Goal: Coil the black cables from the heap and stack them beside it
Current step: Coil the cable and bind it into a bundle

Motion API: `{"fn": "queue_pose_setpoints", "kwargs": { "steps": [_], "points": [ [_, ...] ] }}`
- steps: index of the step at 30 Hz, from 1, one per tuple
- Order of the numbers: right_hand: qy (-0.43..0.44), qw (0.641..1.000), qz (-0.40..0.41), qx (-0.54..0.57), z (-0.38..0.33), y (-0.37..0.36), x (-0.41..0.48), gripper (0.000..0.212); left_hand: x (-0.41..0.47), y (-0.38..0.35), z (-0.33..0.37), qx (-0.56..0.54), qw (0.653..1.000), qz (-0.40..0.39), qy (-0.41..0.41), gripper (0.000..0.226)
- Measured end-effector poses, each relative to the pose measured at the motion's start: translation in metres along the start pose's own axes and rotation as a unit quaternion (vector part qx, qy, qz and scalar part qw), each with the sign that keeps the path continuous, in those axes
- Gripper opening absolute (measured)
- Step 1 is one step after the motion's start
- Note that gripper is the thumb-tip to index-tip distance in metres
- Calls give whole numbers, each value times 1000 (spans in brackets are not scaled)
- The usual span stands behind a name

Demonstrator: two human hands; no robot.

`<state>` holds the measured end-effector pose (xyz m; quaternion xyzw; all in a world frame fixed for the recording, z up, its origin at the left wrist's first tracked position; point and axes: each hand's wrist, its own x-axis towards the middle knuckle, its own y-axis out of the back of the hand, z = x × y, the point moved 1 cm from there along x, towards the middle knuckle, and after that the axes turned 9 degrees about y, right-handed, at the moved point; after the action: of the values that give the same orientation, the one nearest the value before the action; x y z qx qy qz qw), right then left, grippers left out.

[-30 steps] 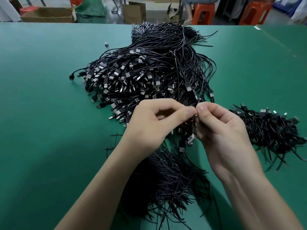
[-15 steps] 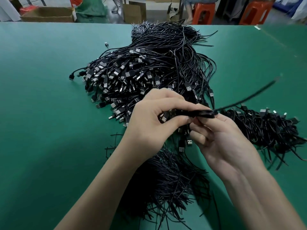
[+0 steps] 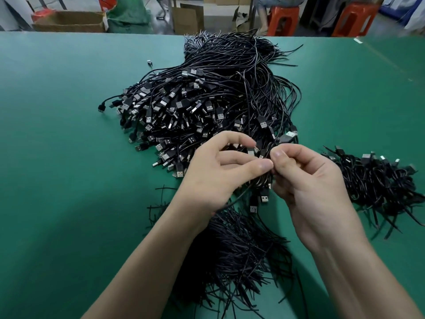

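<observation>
Risks: the small coil of thin black cable [image 3: 264,180] looks springy. If either pinch slackens, we'd expect the loops to pop open and need rewinding. It sits just over the near edge of the big heap of loose black USB cables [image 3: 207,107], so a dangling plug could snag a neighbour and drag it out. A thin black strand trails from the coil toward near-left; we can't tell if it's a tie or the cable's tail.

Grip: left hand [image 3: 213,180] is nearly closed, thumb and forefinger pinching the coil's left side. Right hand [image 3: 308,187] is curled, fingertips pinching the right side.

The stack of coiled black cables [image 3: 377,187] lies to the right on the green counter [image 3: 69,157], apart from the heap.
</observation>
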<state>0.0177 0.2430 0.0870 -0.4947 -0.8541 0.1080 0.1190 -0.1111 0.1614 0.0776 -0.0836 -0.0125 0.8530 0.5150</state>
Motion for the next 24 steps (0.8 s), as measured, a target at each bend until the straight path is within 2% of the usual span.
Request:
{"fn": "queue_pose_setpoints", "kwargs": {
  "steps": [2,4,6,8,11,14,15,17,19,20,22,24],
  "points": [
    [25,999,17,-20,0,-1,-1,8,2,-3,-4,-23,999,-3,33,61],
    [51,997,28,-47,1,-2,-2,8,3,-6,-9,-66,997,-25,43,66],
    [65,995,34,-60,0,-3,-3,11,2,-11,-9,-98,994,-40,29,51],
    [31,999,32,-22,-1,-2,-2,10,1,-14,-8,-80,996,-29,-18,35],
    [-83,994,16,73,-3,-2,1,6,-2,-12,-3,16,994,0,-107,31],
    [-161,976,26,142,0,1,4,47,-2,-6,1,187,953,28,-237,32],
    [-172,972,33,156,1,1,4,52,-2,-4,2,212,944,29,-253,31],
    [-147,981,22,125,2,1,1,41,-1,0,2,210,948,33,-237,30],
    [-80,996,-9,28,1,1,0,19,0,2,2,114,979,39,-166,31],
    [-43,999,-21,-17,0,2,0,15,1,2,1,56,989,45,-129,31],
    [15,994,-44,-94,-2,4,1,20,2,0,-1,6,992,78,-94,26],
    [52,985,-69,-151,-2,2,0,22,1,-4,-4,8,993,77,-85,23]
  ]
}}
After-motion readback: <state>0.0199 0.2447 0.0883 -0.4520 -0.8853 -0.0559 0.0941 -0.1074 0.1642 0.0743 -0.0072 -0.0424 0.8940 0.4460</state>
